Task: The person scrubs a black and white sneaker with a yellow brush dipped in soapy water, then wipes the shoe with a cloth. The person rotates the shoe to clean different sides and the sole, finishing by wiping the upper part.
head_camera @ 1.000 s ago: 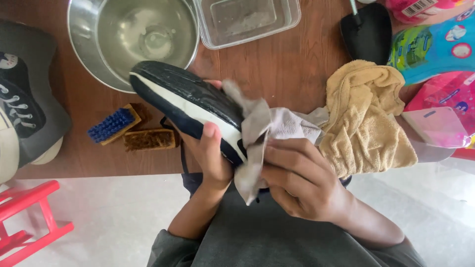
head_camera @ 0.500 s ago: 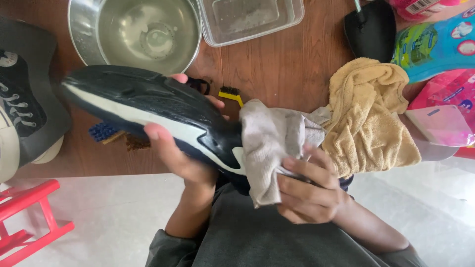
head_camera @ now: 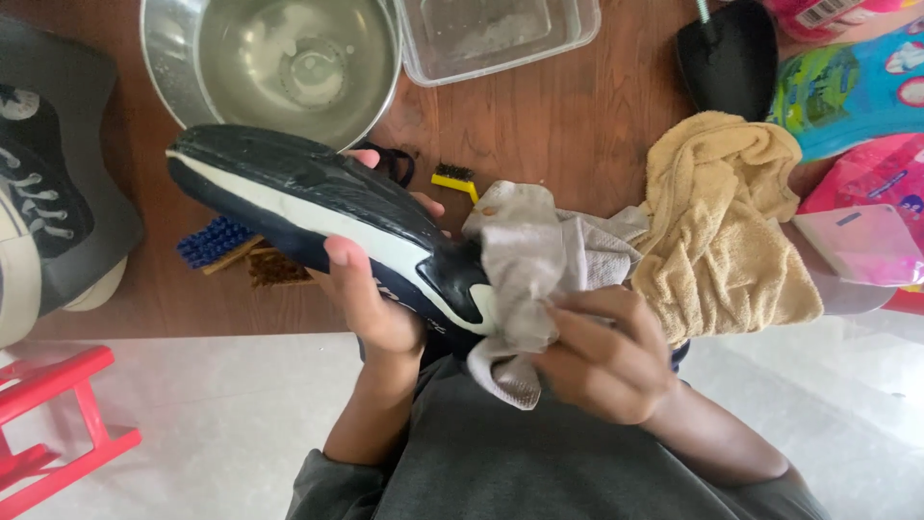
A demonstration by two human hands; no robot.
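- Sneaker (head_camera: 318, 217), dark with a white midsole, is lying on its side across my left hand (head_camera: 371, 299), sole facing away from me, above the wooden table (head_camera: 577, 125).
- My left fingers are wrapping around its middle, thumb (head_camera: 345, 265) pressing the midsole, fingertips curling over the far edge.
- I am bunching the grey cloth (head_camera: 529, 270) in my right hand (head_camera: 606, 361), fingers (head_camera: 597, 323) closing tight on it, pressing it against the heel end, just right of my left thumb.
- I am judging that short, firm strokes along the midsole work best while the left grip is keeping the shoe from twisting.
- Brushes (head_camera: 226, 250) are sitting beyond my left knuckles, beside the steel bowl (head_camera: 159, 58).
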